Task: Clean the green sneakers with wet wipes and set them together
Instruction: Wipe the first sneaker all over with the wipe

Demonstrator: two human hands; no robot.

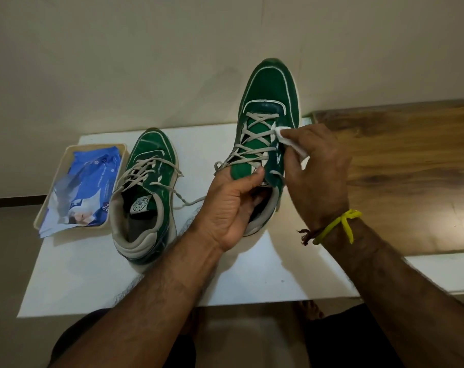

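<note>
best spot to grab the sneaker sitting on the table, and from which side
Probably grip the padded heel collar of the resting sneaker, coming from above at its near end. It stands upright with the opening facing up, so fingers can hook inside the rim, with the tray close on its left.

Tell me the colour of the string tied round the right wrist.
Yellow string, with a darker brown thread beside it; head view.

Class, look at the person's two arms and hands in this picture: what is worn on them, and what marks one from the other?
Both forearms are bare, with no sleeves, gloves or rings visible. The right hand has a yellow cord tied round its wrist, knotted with loose ends, beside a darker brown thread. The left hand and its wrist carry nothing.
</note>
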